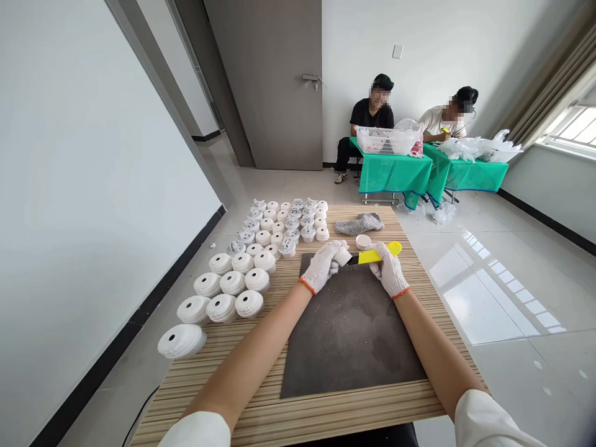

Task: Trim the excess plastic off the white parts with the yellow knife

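My left hand [322, 267] is clamped on a white part [343, 256], and my right hand [389, 270] is clamped on a yellow scraper [379, 252]. The scraper's dark end sits just beside the part, and both are held above a dark mat [347, 332]. A white cap [363, 242] lies just past my right hand. Rows of white spools [248, 304] stand left of the mat on a striped board [298, 413].

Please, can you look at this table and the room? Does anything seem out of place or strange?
The nearest white round piece overhangs the wooden table's edge, unlike its neighbours. The dark mat is scattered with crumbs, and loose clear plastic lies on the floor by the green-covered table.
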`<action>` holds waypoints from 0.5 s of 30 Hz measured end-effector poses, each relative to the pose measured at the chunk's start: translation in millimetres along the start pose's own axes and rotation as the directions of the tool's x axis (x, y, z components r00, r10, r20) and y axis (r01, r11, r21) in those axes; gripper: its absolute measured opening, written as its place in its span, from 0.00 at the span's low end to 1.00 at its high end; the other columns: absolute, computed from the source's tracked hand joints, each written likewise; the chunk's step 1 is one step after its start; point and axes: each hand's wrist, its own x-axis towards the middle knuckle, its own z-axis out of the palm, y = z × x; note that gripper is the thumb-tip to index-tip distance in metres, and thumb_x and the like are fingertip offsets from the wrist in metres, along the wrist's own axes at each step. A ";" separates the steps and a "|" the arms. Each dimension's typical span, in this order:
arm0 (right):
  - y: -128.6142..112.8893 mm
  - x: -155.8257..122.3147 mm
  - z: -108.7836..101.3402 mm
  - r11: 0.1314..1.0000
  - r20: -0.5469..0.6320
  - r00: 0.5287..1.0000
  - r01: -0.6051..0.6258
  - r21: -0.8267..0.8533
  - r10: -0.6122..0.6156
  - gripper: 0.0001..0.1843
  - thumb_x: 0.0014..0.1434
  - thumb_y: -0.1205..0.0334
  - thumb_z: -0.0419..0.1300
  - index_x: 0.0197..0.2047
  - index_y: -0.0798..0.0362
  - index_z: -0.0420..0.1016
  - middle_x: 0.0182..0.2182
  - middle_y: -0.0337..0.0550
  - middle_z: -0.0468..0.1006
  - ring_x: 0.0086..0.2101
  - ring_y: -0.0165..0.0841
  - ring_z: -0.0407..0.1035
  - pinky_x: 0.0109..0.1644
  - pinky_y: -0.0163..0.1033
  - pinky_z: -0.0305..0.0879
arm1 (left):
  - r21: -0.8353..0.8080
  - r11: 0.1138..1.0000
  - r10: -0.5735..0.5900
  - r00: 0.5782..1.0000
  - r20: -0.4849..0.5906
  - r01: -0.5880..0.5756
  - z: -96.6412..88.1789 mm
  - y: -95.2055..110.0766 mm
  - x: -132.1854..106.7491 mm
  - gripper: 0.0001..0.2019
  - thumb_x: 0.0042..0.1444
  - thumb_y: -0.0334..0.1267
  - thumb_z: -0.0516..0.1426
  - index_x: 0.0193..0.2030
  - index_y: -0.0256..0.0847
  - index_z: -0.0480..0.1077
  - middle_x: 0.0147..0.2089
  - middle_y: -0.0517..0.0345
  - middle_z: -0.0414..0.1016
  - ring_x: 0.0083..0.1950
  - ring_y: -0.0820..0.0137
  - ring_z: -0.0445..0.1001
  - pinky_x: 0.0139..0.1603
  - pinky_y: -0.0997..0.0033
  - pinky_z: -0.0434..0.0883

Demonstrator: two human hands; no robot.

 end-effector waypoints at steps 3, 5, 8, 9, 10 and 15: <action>1.6 1.1 -0.5 1.000 -0.009 1.000 -0.026 -0.010 0.025 0.28 0.57 0.34 0.58 0.39 0.54 0.76 0.11 0.32 0.62 0.13 0.26 0.50 0.16 0.32 0.41 | 0.006 1.000 -0.003 1.000 -0.017 0.003 0.9 0.5 -0.6 0.21 0.54 0.49 0.65 0.49 0.34 0.78 0.28 0.61 0.69 0.19 0.86 0.51 0.17 0.83 0.47; 3.9 3.1 -1.0 0.999 -0.030 0.998 -0.049 -0.012 0.049 0.30 0.57 0.33 0.58 0.40 0.54 0.77 0.11 0.32 0.62 0.13 0.26 0.50 0.15 0.32 0.41 | 0.006 1.000 0.001 1.000 -0.016 -0.001 0.4 -0.4 0.6 0.21 0.54 0.49 0.65 0.48 0.34 0.78 0.28 0.61 0.69 0.19 0.86 0.51 0.17 0.83 0.48; 5.5 4.6 -0.8 0.999 -0.032 0.998 -0.045 -0.011 0.045 0.30 0.56 0.32 0.58 0.40 0.54 0.76 0.11 0.32 0.62 0.13 0.25 0.50 0.15 0.32 0.42 | 0.013 1.000 -0.004 1.000 -0.014 0.004 -1.5 -2.8 3.8 0.21 0.53 0.51 0.66 0.45 0.34 0.78 0.27 0.61 0.69 0.19 0.86 0.51 0.17 0.83 0.47; 5.4 4.5 -0.6 0.999 -0.031 0.999 -0.040 -0.009 0.040 0.30 0.56 0.33 0.58 0.40 0.54 0.76 0.11 0.32 0.62 0.13 0.25 0.50 0.15 0.31 0.42 | 0.016 1.000 -0.001 1.000 -0.008 0.001 -2.1 -3.7 4.8 0.22 0.53 0.52 0.66 0.45 0.34 0.78 0.27 0.61 0.69 0.19 0.86 0.50 0.17 0.83 0.47; 5.2 4.2 -0.3 0.999 -0.031 0.999 -0.035 -0.011 0.035 0.30 0.56 0.33 0.58 0.40 0.54 0.76 0.11 0.32 0.62 0.13 0.25 0.49 0.15 0.31 0.42 | 0.017 1.000 0.003 1.000 0.002 -0.003 -2.6 -4.4 5.6 0.22 0.53 0.52 0.66 0.44 0.34 0.78 0.26 0.61 0.68 0.19 0.86 0.50 0.17 0.83 0.47; 7.6 5.3 -1.7 0.999 -0.043 0.999 -0.035 -0.036 0.033 0.31 0.58 0.32 0.57 0.42 0.54 0.77 0.11 0.32 0.61 0.13 0.25 0.47 0.14 0.31 0.40 | 0.008 1.000 0.018 1.000 -0.003 -0.018 -3.3 -6.1 7.2 0.26 0.50 0.54 0.66 0.48 0.35 0.78 0.28 0.61 0.69 0.19 0.86 0.50 0.17 0.83 0.48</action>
